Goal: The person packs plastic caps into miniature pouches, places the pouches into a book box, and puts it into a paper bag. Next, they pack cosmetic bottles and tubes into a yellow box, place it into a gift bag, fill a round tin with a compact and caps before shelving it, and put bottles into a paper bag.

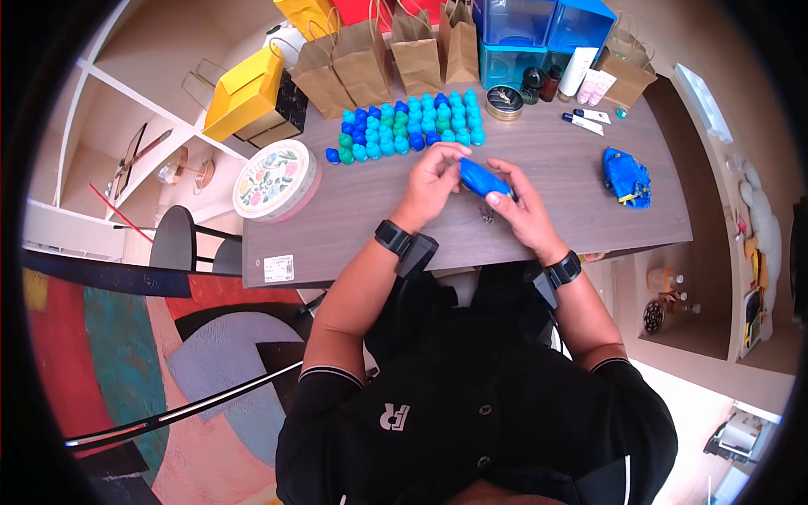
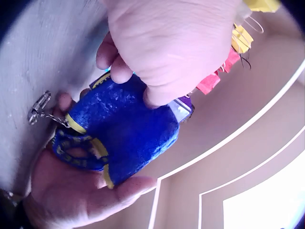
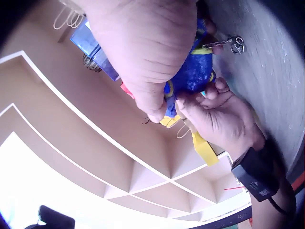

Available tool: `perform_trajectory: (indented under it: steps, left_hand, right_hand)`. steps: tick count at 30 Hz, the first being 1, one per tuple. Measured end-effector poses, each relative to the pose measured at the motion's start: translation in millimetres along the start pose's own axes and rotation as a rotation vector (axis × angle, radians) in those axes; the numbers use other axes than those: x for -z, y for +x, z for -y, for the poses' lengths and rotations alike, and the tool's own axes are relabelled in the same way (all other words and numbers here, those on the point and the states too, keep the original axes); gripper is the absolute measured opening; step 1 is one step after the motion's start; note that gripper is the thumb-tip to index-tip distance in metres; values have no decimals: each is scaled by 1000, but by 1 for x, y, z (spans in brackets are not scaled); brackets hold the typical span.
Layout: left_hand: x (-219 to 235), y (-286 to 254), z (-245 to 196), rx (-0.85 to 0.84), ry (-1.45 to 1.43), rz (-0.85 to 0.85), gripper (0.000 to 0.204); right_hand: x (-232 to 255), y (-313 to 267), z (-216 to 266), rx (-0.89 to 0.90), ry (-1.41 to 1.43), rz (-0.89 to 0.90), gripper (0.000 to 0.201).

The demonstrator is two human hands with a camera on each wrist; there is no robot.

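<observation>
The left hand (image 1: pixel 429 182) and right hand (image 1: pixel 532 220) are holding a blue pouch (image 1: pixel 482 178); toys (image 1: pixel 401 131), perhaps ducks, are standing in rows beyond.

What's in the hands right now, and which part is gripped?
A small blue pouch: the right hand holds the end with the strap, the left hand the opposite end.

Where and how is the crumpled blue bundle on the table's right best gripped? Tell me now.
Pinch the crumpled blue bundle by its middle from above: it lies creased on the table with nothing on top, so the folds should pinch up. The right hand probably suits, being nearer, once it lets go of the blue pouch.
</observation>
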State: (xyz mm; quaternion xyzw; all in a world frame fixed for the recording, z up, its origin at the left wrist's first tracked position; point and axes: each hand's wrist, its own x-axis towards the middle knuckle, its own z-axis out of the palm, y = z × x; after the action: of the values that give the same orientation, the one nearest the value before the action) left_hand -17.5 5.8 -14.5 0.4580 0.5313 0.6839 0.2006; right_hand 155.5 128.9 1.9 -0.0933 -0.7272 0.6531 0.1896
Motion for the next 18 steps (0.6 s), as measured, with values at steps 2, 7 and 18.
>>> perform_trajectory:
  steps: [2,7,18]
  left_hand:
    - [7,0,2,221,-231,-32,16]
    - [8,1,-4,339,-393,-67,20]
    - [8,-2,-9,425,-283,37,39]
  right_hand:
    - [1,0,0,64,159,-20,65]
    - [3,-1,-14,32,225,-68,39]
    - [1,0,-10,24,295,-193,22]
